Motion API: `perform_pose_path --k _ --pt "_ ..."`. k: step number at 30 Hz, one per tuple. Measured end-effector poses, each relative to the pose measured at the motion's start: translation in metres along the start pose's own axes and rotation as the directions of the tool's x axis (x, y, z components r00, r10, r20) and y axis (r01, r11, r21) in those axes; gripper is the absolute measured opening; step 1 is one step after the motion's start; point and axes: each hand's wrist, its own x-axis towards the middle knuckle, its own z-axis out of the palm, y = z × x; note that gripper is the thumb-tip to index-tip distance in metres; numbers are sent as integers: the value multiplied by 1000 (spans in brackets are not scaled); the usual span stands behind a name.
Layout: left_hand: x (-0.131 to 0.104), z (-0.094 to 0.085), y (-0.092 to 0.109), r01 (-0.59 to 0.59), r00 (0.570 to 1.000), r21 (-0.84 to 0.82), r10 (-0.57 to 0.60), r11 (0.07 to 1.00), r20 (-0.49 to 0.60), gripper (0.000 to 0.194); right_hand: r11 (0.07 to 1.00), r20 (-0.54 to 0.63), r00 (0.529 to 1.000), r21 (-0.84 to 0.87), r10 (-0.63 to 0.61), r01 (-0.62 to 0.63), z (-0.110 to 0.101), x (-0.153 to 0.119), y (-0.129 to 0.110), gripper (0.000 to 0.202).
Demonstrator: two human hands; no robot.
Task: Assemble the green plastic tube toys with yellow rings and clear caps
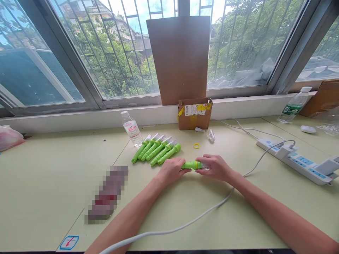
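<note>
My left hand (173, 166) is closed around the body of a green plastic tube (189, 165), held level just above the table. My right hand (214, 166) pinches a clear ribbed cap (203, 165) at the tube's other end, where a yellow ring shows at the joint. Whether the cap is fully seated cannot be told. Beyond my left hand lies a slanted row of several similar green tubes (155, 150), most with clear caps. The rightmost tube (169, 154) has a bare green end. A loose yellow ring (196, 145) and two clear caps (211, 136) lie past my right hand.
A small cardboard box (195, 121) stands by the sill, with a cardboard sheet (182, 60) upright behind it. Water bottles (133, 129) stand left and far right. A power strip (296, 160) lies right; its white cable (201, 216) crosses in front of me. A blurred-out object (107, 195) lies left.
</note>
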Motion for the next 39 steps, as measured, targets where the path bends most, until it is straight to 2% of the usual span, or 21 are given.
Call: perform_pose_path --k 6,10,14,17,26,33,39 --pt "-1 1 0 -51 988 73 61 996 -144 35 996 -13 999 79 32 -31 -2 1 -2 27" --pt "-1 2 -1 -31 972 128 60 991 -226 32 988 -14 999 146 50 -48 -2 2 -2 26" --pt "-1 3 0 -8 963 141 46 990 -265 35 976 16 998 209 68 -70 0 2 -6 31" --pt "0 2 2 0 961 123 34 992 -276 41 984 3 999 173 40 -40 3 1 -8 30" --pt "2 -6 -4 5 987 34 1 999 -162 47 981 -140 975 -109 -173 159 7 0 -3 25" --pt "3 -11 -8 186 980 -204 -196 961 -34 44 969 -118 972 -169 -201 180 5 -1 8 25" --pt "5 -9 -7 245 966 -386 -260 890 13 38 971 -116 975 -174 -188 167 6 -3 6 24"
